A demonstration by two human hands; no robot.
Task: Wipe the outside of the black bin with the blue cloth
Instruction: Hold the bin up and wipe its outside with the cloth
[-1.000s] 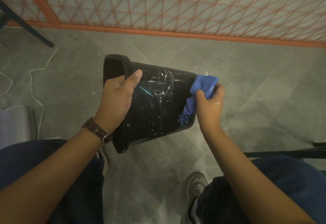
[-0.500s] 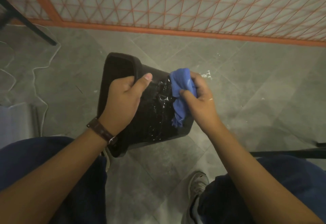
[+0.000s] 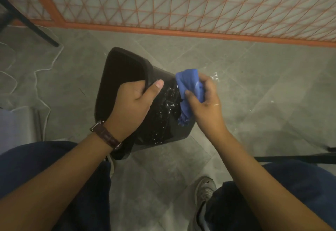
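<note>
The left hand point(image 3: 131, 103) grips the rim of the tilted black plastic bin point(image 3: 163, 119), thumb on its wet side. The right hand point(image 3: 205, 101) holds the crumpled blue cloth point(image 3: 189, 89) in curled fingers, pressed against the bin's side above the grey tiled floor point(image 3: 254, 89).

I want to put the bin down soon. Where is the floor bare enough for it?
The widest bare floor lies right of the bin, between the orange screen and the dark bar. A narrower patch lies just below the bin, beside the shoe. The left side is crowded: a white cord and a grey object.
</note>
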